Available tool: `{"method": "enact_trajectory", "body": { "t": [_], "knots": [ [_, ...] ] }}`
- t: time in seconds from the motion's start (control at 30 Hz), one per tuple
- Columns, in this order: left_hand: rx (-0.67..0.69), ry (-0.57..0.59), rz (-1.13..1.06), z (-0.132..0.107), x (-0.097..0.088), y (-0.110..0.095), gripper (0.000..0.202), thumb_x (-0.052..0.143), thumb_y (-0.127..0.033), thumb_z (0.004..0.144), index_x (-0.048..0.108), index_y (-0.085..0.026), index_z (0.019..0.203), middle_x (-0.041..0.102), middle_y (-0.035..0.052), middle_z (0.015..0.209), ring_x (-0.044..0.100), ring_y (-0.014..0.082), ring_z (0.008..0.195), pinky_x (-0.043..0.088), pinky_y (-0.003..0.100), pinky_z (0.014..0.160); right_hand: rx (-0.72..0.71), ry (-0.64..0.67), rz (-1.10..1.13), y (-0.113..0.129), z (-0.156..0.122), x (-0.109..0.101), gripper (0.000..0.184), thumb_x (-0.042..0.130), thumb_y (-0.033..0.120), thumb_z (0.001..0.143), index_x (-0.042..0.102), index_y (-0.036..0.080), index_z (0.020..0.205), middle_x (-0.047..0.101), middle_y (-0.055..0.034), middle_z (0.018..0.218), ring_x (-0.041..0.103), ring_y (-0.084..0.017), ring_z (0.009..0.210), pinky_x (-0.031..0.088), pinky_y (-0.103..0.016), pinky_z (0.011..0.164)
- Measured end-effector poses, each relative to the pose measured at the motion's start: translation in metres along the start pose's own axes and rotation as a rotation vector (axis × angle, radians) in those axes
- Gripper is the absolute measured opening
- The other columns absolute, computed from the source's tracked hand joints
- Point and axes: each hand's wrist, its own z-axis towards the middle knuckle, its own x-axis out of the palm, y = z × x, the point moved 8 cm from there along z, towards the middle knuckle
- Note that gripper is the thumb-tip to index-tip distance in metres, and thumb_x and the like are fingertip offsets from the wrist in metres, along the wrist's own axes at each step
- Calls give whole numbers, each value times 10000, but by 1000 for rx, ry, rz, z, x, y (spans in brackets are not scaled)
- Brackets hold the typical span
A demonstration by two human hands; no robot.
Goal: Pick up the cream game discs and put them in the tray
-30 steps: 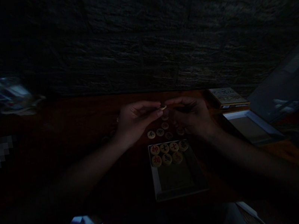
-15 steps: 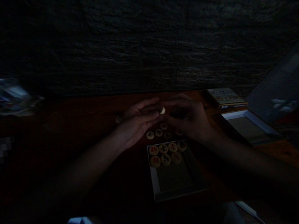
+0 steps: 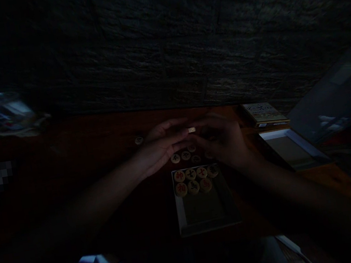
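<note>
A pale round Chinese chess piece point(image 3: 191, 130) is held edge-on between my two hands, above the dark table. My left hand point(image 3: 164, 144) pinches it from the left with its thumb, the other fingers reaching behind. From the right, the thumb and fingertips of my right hand point(image 3: 224, 135) close on it too. Just below the hands, several loose chess pieces point(image 3: 175, 158) lie on the table, some partly covered by my right hand. Nearer to me is a shallow box tray point(image 3: 181, 215) with two rows of pieces point(image 3: 193, 187), red and dark characters facing up.
One piece point(image 3: 139, 141) lies alone left of my hands. A box lid point(image 3: 309, 144) and a printed box point(image 3: 265, 113) stand at the right. At the far left is a glass-like container point(image 3: 17, 114). A rough stone wall point(image 3: 163, 53) rises behind the table.
The chess piece has turned between my fingers, from a slanted face to its edge. My hands stay almost in the same place, and the pieces in the tray are unchanged.
</note>
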Motion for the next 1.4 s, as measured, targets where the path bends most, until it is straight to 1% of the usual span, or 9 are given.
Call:
{"method": "enact_trajectory", "body": {
  "t": [0.13,0.4,0.6,0.87,1.0,1.13,1.2,1.3,1.4],
  "knots": [
    [-18,29,-56,1,2,-1,265,734,-81,861,747,-178,1108,793,85,1090,763,195,1004,581,387,1012,48,-22,55,-4,0,-2,198,746,314,912,801,239,1088,724,-53,963,680,-170,776,536,-300,677],
    [-15,12,-21,0,0,-1,165,752,-122,881,757,-141,1045,792,95,1048,765,184,950,585,367,988,-9,35,-53,2,-4,1,211,717,287,930,787,227,1119,752,-52,940,662,-148,698,527,-285,641],
    [-35,32,-91,0,2,-4,191,671,-66,919,734,-119,1092,794,110,1031,771,202,953,594,374,960,41,-16,70,-4,0,-1,291,737,246,872,784,185,1152,755,-66,1001,648,-125,665,504,-251,576],
    [-69,105,-130,-3,7,-3,292,645,-54,920,723,-153,1184,781,107,1097,752,229,1027,593,400,953,-1,36,214,-1,4,2,247,623,257,913,811,208,1066,754,-82,1045,716,-207,929,574,-338,774],
    [-86,107,-154,-4,8,-3,332,619,-14,895,728,-145,1180,786,108,1079,752,229,1024,584,417,974,66,46,210,-3,4,4,195,669,292,930,808,204,1034,754,-76,1007,715,-192,876,576,-313,731],
    [-117,77,-168,-6,7,-4,348,591,-4,872,732,-115,1170,789,141,1101,751,236,1038,576,410,988,201,79,338,-9,1,12,224,753,307,880,781,182,1064,739,-54,952,679,-133,654,562,-265,582],
    [-125,73,-165,-6,7,-4,345,594,-3,869,734,-105,1167,789,151,1117,756,225,1008,586,381,956,242,96,407,-10,-1,16,251,785,319,855,773,178,1063,734,-39,915,655,-116,594,563,-262,562],
    [-120,67,-159,-6,8,-5,351,596,12,865,737,-101,1166,790,150,1118,762,208,971,594,353,929,243,100,406,-12,-1,16,240,791,315,848,778,184,1048,754,-48,922,679,-134,649,574,-265,588],
    [-99,47,-150,-5,6,-5,364,599,40,847,742,-93,1154,793,140,1097,767,205,969,598,351,944,166,97,338,-12,2,12,207,743,262,879,786,197,1071,772,-61,990,717,-158,758,586,-282,651]
  ]
}}
